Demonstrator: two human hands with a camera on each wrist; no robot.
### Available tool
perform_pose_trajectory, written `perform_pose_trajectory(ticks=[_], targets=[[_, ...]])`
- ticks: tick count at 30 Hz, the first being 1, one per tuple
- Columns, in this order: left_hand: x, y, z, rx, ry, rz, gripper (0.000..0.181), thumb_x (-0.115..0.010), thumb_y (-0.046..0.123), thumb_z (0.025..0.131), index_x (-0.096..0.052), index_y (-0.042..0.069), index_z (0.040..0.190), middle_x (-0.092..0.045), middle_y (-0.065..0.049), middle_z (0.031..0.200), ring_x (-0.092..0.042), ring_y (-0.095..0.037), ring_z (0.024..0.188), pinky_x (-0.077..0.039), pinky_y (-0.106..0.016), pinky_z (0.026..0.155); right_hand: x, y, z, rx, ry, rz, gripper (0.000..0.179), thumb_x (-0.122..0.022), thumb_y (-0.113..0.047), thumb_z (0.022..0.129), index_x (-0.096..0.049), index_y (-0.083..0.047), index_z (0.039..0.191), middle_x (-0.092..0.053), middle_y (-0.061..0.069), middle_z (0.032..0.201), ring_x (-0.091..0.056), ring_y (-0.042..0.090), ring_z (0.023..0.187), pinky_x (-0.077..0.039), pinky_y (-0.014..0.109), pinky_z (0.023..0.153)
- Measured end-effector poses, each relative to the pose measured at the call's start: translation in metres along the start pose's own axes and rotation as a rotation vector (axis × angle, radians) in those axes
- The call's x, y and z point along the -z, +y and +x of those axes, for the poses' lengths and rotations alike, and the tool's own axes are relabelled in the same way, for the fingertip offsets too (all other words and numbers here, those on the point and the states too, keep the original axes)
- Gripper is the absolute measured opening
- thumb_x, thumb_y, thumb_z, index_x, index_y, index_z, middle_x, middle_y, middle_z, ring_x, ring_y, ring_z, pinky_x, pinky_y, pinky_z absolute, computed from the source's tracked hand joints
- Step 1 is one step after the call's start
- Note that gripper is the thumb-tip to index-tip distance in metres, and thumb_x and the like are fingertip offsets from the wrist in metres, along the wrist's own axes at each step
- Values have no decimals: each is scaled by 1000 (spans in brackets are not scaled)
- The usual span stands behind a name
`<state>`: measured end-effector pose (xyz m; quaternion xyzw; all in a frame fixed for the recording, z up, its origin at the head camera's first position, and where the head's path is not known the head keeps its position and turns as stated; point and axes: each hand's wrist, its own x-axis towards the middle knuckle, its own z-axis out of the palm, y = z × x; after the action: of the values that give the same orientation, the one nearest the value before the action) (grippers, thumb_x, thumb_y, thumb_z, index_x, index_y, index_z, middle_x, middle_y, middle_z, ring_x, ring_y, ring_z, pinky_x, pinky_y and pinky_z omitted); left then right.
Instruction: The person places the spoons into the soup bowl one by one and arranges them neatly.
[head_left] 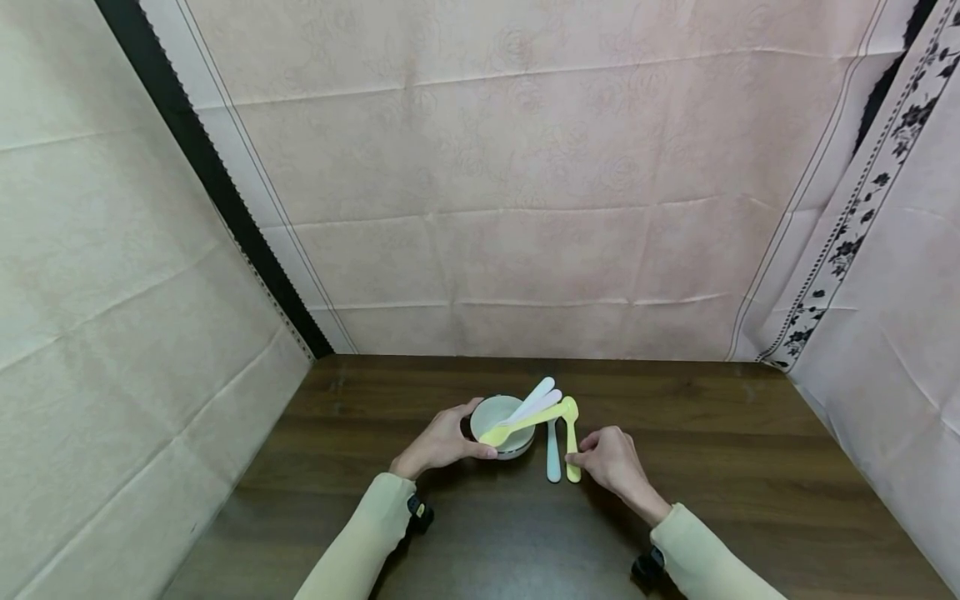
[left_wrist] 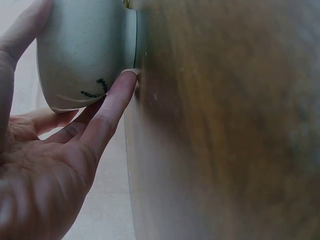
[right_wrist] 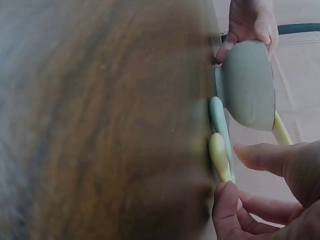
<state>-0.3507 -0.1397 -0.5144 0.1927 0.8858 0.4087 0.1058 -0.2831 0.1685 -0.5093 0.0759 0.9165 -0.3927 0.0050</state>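
Here, gripping a pale green bowl (head_left: 486, 413) from nine o'clock with a left hand (head_left: 446, 439), curved round the wall with the thumb near seven. Standing upright on a brown wooden table (head_left: 495, 542), toward six o'clock from the middle of the head view. Holding a pale blue spoon (head_left: 545, 386), a white spoon (head_left: 552, 398) and a yellow spoon (head_left: 527, 422), tilted over the rim with ends toward two o'clock. Marked on the outer wall with dark dots, seen in the left wrist view.

Just beyond, at three o'clock from the bowl, laid side by side on the wood as a light blue spoon (head_left: 553, 458) and a second yellow spoon (head_left: 572, 432), both roughly along the line from twelve to six. Reaching in from four o'clock with a right hand (head_left: 615, 460), placed at the lower part of that second spoon. Set narrowly apart at thumb and fingertip in the right wrist view; impossible to tell whether pinching the spoon or merely touching it. Dressed in pale sleeves (head_left: 375, 517). Backed at twelve by creased pale cloth (head_left: 525, 167).
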Motion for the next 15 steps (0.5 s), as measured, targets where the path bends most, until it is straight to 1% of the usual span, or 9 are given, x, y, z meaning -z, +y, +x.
perform_pose_trajectory(ticks=[3, 7, 11, 15], targets=[[0, 0, 0, -3, -1, 4, 110, -97, 44, 83, -40, 6, 169, -50, -16, 169, -48, -38, 157, -41, -64, 126, -1, 1, 0, 7, 12, -20, 25, -95, -21, 84, -84, -1, 93, -81, 7, 91, -63, 17, 80, -51, 29, 67], [1, -1, 0, -20, -2, 4, 110, -97, 43, 83, -40, 5, 169, -50, -17, 170, -47, -39, 157, -41, -63, 126, -3, 1, -1, 39, 30, -32, 20, -95, -20, 83, -84, -3, 87, -80, 3, 85, -62, 15, 77, -51, 29, 68], [1, -1, 0, -32, -6, -4, 110, -97, 42, 83, -39, 5, 169, -48, -18, 170, -45, -40, 159, -40, -63, 128, -5, 1, -3, 65, 34, -35, 17, -94, -18, 83, -83, -5, 81, -75, 0, 76, -58, 14, 71, -49, 28, 64], [2, -1, 0, -33, -7, 5, 110, -97, 42, 83, -40, 5, 169, -49, -18, 170, -45, -40, 159, -40, -63, 127, -6, 1, -3, 61, 27, -30, 17, -93, -15, 84, -82, -4, 79, -70, 0, 72, -55, 15, 68, -45, 27, 61]])
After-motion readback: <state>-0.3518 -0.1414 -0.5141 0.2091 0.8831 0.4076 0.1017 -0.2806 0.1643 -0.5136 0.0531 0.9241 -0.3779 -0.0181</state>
